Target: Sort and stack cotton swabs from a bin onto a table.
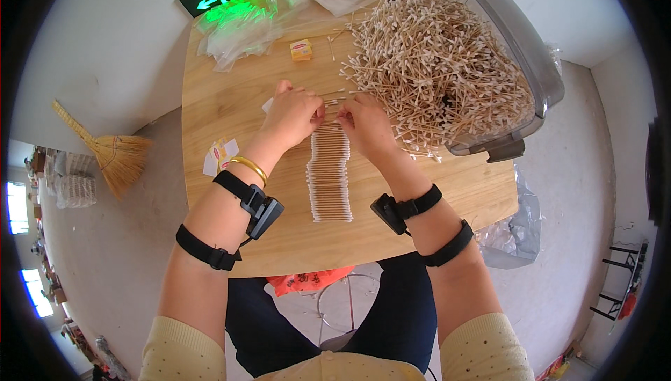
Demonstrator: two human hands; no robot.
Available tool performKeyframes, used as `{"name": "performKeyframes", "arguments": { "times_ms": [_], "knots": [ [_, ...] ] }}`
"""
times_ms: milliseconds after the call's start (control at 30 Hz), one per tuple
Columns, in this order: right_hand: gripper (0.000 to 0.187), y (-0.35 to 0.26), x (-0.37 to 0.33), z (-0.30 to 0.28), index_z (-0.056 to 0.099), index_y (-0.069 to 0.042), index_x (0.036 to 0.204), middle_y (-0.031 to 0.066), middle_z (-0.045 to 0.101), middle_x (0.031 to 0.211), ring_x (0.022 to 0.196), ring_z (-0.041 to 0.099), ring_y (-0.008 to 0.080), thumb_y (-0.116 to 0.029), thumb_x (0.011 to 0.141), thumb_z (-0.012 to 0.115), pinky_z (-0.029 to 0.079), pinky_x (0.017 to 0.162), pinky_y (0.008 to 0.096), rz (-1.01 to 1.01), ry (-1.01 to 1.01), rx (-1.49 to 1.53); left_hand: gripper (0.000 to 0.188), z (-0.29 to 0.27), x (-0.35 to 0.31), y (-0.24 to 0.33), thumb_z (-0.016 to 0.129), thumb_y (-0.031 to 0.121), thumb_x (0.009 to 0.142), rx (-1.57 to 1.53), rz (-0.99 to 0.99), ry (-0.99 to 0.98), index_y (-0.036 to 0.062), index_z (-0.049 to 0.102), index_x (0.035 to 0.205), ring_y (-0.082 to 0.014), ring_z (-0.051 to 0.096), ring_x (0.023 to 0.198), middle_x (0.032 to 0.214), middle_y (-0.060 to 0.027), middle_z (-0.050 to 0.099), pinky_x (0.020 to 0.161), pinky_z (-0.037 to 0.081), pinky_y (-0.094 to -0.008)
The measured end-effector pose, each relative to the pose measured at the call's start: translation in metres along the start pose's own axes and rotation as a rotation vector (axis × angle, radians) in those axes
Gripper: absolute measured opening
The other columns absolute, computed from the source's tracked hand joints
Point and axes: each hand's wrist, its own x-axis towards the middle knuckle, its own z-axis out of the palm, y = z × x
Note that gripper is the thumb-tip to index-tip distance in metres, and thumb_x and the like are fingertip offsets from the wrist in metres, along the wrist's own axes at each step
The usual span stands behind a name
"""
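Wooden-stick cotton swabs in a neat row at frame centre: your left hand and right hand both pinch swabs at its top end.

Two hands over table: left hand, right hand. One wooden table. One big heap of cotton swabs, too many to count. One neat row of swabs laid side by side, number not countable. One grey plastic bin. One small yellow box. Several clear plastic bags, exact number unclear. One broom. One gold bracelet. Four black straps on forearms, two per arm.
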Motion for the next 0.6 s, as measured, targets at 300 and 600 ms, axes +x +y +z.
{"name": "performKeyframes", "arguments": {
  "times_ms": [300,600],
  "knots": [
    [0.009,-0.001,-0.004,-0.021,0.065,-0.006,0.091,0.0127,0.062,0.096,0.098,0.059,0.0347,-0.005,0.083,0.068,0.049,0.086,0.0447,0.144,0.025,0.093,0.027,0.008,-0.006,0.006,0.070,0.011,0.084,-0.006,-0.052,0.225,0.0093,0.062,0.111,-0.0284,0.057,0.110,0.115,-0.0092,0.063,0.098,0.038,-0.0438],
    [0.016,0.006,-0.001,-0.036,0.066,-0.007,0.100,0.0120,0.061,0.101,0.102,0.057,0.0340,-0.002,0.084,0.064,0.047,0.089,0.0441,0.110,0.135,-0.096,0.039,0.033,-0.018,0.011,0.064,0.008,0.088,-0.215,-0.021,0.226,0.0045,0.058,0.127,-0.0328,0.054,0.119,0.130,-0.0126,0.059,0.105,0.040,-0.0458]
  ]
}}
